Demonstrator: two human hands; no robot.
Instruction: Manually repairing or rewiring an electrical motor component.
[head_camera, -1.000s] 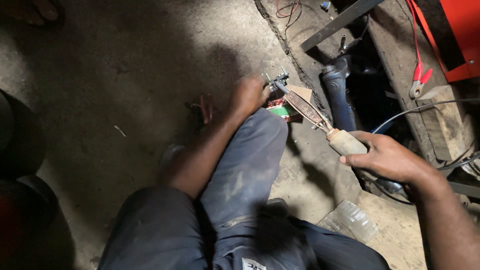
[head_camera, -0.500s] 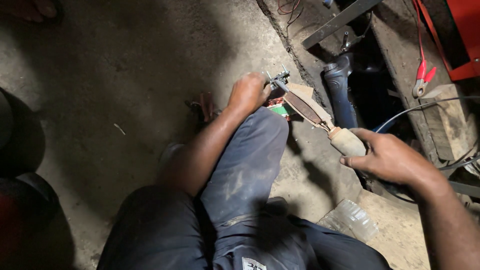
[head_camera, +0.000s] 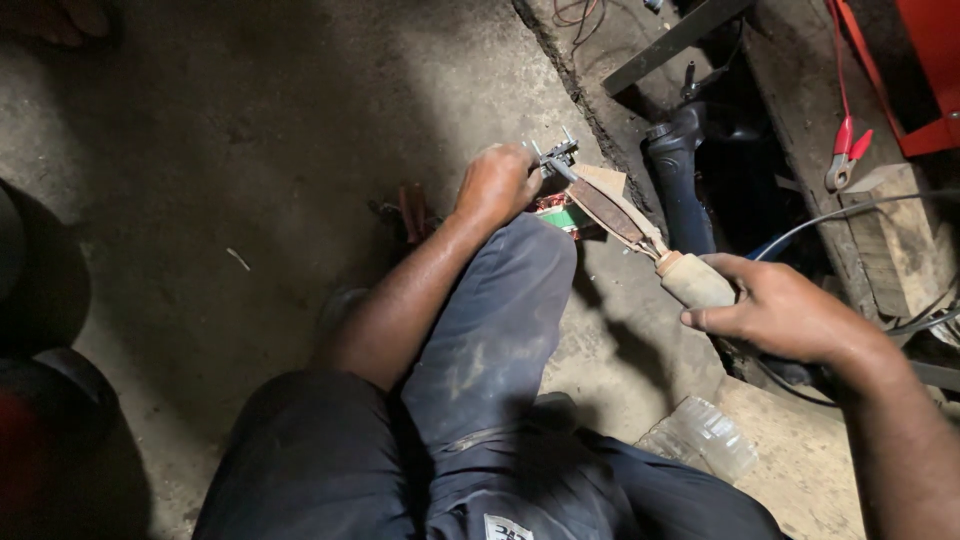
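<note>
My right hand (head_camera: 785, 312) grips the pale wooden handle of a flat file (head_camera: 612, 213), whose brown blade slants up to the left. The file's tip meets a small metal part (head_camera: 556, 156) that my left hand (head_camera: 495, 183) pinches just above my raised knee (head_camera: 525, 262). A small block with green and red sides (head_camera: 557, 212) lies under the part, beside a piece of cardboard. Dark trousers cover both my legs.
A black cylindrical machine part (head_camera: 682, 180) stands right of the file. A red clamp with cable (head_camera: 845, 150) and a wooden block (head_camera: 895, 235) lie at the right, below a red box (head_camera: 925, 70). A clear plastic bottle (head_camera: 700, 440) lies by my thigh. Dark round objects (head_camera: 40, 340) sit left.
The file and my right hand have shifted slightly down and to the right along the metal part. My left hand stays in place on the part.
</note>
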